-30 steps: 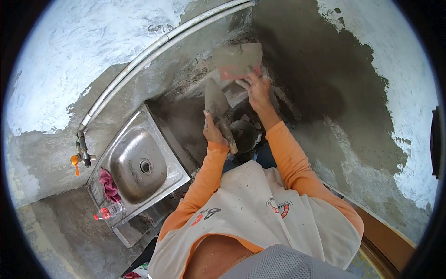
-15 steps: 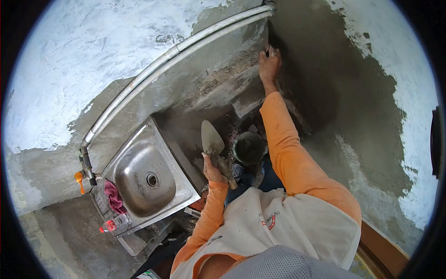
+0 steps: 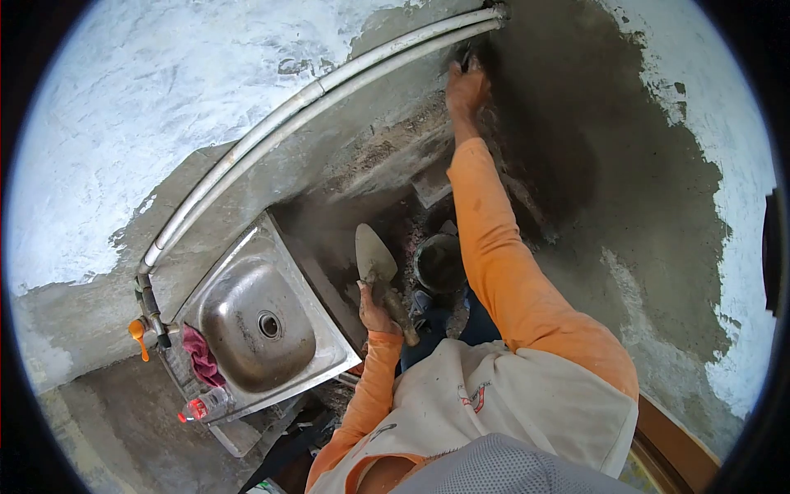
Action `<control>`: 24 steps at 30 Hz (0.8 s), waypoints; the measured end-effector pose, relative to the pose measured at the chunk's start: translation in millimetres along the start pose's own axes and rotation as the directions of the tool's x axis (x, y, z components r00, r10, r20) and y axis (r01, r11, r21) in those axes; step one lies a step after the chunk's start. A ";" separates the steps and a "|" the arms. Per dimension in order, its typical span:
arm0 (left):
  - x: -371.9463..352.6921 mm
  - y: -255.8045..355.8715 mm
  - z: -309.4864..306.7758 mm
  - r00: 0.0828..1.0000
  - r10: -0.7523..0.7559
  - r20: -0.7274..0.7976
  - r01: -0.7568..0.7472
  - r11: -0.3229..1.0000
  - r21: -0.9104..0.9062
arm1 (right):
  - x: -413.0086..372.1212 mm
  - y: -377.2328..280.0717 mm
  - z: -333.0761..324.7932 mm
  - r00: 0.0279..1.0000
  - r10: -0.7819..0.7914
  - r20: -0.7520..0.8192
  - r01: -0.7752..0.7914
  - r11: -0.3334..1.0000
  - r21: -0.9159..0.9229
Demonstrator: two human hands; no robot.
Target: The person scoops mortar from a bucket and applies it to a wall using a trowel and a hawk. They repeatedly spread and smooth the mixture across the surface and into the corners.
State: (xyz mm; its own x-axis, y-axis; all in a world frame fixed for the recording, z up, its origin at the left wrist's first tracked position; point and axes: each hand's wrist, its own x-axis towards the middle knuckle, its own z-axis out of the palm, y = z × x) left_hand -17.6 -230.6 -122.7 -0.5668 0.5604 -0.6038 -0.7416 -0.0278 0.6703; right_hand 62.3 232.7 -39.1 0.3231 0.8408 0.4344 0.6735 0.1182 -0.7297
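Observation:
My left hand (image 3: pixel 377 311) is closed round the handle of a pointed trowel (image 3: pixel 374 253), whose blade points up and away from me, to the right of the sink. My right hand (image 3: pixel 467 89) reaches far forward to the wall corner, just below the ends of the two pipes. Its fingers are bent at the wall (image 3: pixel 559 132), and a small dark thing shows at the fingertips, too unclear to name. A dark bucket (image 3: pixel 439 263) stands on the floor between the trowel and my right sleeve.
At the left is a metal sink (image 3: pixel 262 325) with a pink cloth (image 3: pixel 202 356), a plastic bottle (image 3: pixel 206 404) and an orange-handled tap (image 3: pixel 139 336). Two white pipes (image 3: pixel 276 122) run along the wall. Rubble lies on the floor round the bucket.
My right hand has moved up and slightly left along the corner, nearer the pipes. The trowel stays in my left hand, a little lower in view. The camera view has shifted slightly.

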 end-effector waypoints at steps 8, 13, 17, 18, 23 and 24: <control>-10.8 19.6 19.4 0.995 -0.079 0.068 0.083 0.995 -0.058 | -23.5 4.0 0.8 0.983 -0.041 0.179 0.026 0.996 0.085; -13.7 17.2 31.0 0.997 -0.077 0.025 0.077 0.997 0.031 | -67.2 17.8 -61.0 0.921 0.013 0.388 -0.048 0.996 0.081; -11.1 14.4 37.9 0.999 -0.052 0.009 0.052 0.998 0.037 | -40.8 34.1 -79.0 0.862 0.234 0.450 -0.369 0.897 0.242; -12.1 14.3 37.9 0.999 -0.047 0.015 0.046 0.998 0.045 | -26.9 41.4 -67.7 0.861 0.233 0.452 -0.370 0.896 0.244; -9.9 6.3 34.2 0.997 -0.070 0.032 0.068 0.996 0.061 | 23.5 10.7 -58.7 0.792 0.399 0.462 -0.530 0.825 0.196; -12.0 4.6 27.3 0.992 -0.113 0.048 0.109 0.990 0.090 | 22.1 5.8 -50.5 0.790 0.402 0.463 -0.532 0.824 0.193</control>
State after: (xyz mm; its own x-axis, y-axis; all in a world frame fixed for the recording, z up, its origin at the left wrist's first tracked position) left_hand -4.5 -214.8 -100.6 -0.4615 0.5989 -0.6545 -0.7633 0.1080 0.6370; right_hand 106.9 225.3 -7.1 0.2183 0.9563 -0.1943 0.2550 -0.2481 -0.9346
